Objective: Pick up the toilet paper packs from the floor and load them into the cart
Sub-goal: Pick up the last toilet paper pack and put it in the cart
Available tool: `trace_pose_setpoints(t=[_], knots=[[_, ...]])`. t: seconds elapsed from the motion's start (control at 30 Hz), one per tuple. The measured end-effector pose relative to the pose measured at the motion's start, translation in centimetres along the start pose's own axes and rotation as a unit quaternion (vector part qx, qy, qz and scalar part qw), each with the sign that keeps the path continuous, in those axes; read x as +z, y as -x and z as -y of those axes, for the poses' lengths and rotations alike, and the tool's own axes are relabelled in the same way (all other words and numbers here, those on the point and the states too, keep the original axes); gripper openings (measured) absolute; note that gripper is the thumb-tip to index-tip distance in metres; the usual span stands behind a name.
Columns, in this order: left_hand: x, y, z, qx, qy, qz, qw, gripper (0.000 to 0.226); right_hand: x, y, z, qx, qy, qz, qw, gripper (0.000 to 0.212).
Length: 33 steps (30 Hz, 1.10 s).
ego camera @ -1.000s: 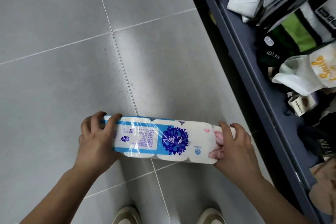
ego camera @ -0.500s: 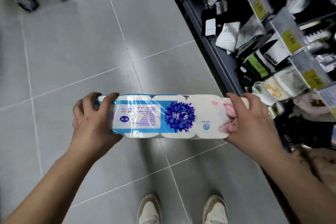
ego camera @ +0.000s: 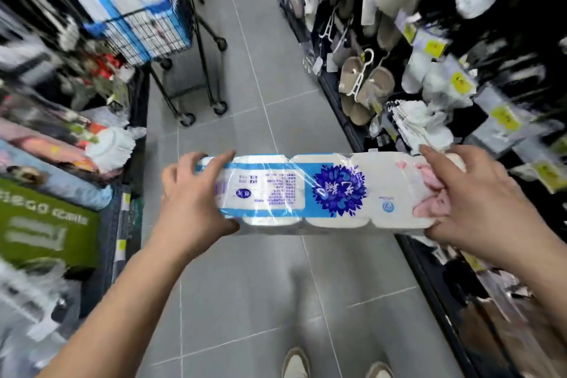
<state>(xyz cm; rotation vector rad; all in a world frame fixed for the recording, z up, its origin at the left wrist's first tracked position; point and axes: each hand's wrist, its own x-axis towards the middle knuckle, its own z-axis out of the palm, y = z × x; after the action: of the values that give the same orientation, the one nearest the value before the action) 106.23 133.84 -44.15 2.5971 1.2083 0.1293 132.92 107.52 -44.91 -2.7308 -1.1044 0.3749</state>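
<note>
Toilet paper pack [ego camera: 313, 192] held level, left hand [ego camera: 191, 196] and right hand [ego camera: 478, 202] fingers grasping its ends, blurred cart [ego camera: 159, 31] beyond the pack, seemingly already loaded

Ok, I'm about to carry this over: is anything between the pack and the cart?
Nothing visible: bare floor lies between the pack, gripped by the left hand and right hand, and the cart ahead to the left.

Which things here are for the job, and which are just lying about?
For the job: pack, left hand, right hand, cart.
Just lying about: slippers, socks, green mat.
</note>
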Motion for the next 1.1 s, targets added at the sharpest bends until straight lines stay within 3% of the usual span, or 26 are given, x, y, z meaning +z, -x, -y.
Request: trace_pose_setpoints(t=[0.27, 0.5, 0.73, 1.1], knots=[[-18.6, 3.2, -6.1, 0.015, 0.023, -0.027, 0.999, 0.118, -18.9, 5.7, 3.5, -0.049, 0.018, -0.049, 0.997, 0.117], [-29.0, 5.0, -10.0, 0.039, 0.060, -0.064, 0.995, 0.115, -30.4, 8.4, 4.2, -0.088, 0.034, -0.125, 0.988, 0.120], [-33.7, 5.6, -11.1, 0.041, 0.071, -0.095, 0.992, 0.121, -35.3, 9.0, 5.1, -0.130, 0.033, -0.179, 0.975, 0.118], [-35.3, 5.2, -10.2, 0.015, 0.084, -0.123, 0.989, 0.122, -36.1, 5.6, 6.6, -0.177, -0.011, -0.169, 0.970, 0.119]])
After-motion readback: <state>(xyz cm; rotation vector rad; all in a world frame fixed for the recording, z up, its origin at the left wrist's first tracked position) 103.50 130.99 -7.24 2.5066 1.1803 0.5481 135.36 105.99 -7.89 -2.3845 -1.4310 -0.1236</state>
